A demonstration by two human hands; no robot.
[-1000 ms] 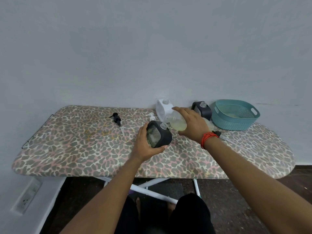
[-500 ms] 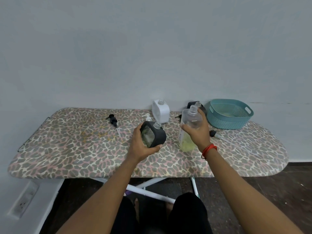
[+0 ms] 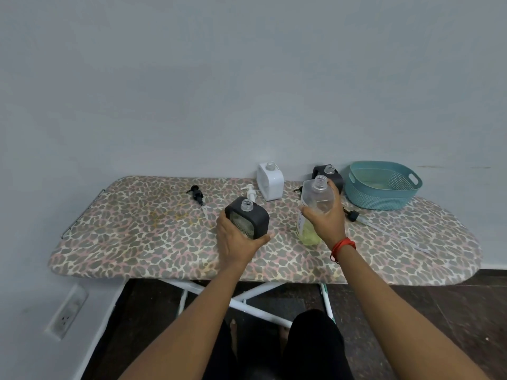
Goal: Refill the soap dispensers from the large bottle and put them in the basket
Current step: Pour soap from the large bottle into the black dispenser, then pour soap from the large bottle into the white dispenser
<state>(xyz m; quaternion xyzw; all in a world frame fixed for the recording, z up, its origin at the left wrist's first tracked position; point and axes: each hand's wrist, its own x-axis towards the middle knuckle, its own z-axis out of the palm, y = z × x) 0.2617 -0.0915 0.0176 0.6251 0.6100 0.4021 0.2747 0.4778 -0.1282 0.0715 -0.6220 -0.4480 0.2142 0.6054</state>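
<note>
My left hand (image 3: 237, 239) grips a black square soap dispenser (image 3: 251, 219), tilted, its neck open with no pump. My right hand (image 3: 327, 222) holds the large clear bottle (image 3: 315, 204) upright on the board, yellow-green soap low in it, cap off. A white dispenser (image 3: 270, 185) and a second black dispenser (image 3: 327, 174) stand at the back, both without pumps. The teal basket (image 3: 381, 198) sits at the back right, nothing visible in it. Loose pumps lie around: a white pump (image 3: 251, 193), a black pump (image 3: 198, 197) at the left, another black pump (image 3: 354, 216) at the right.
Everything stands on a leopard-print ironing board (image 3: 137, 237) set against a grey wall. Its white legs (image 3: 247, 297) and my legs show below the front edge. A wall socket (image 3: 67, 315) is low on the left.
My right hand swung the large bottle from a pouring tilt over the black dispenser back to upright and set it down to the right. My left hand still holds the dispenser.
</note>
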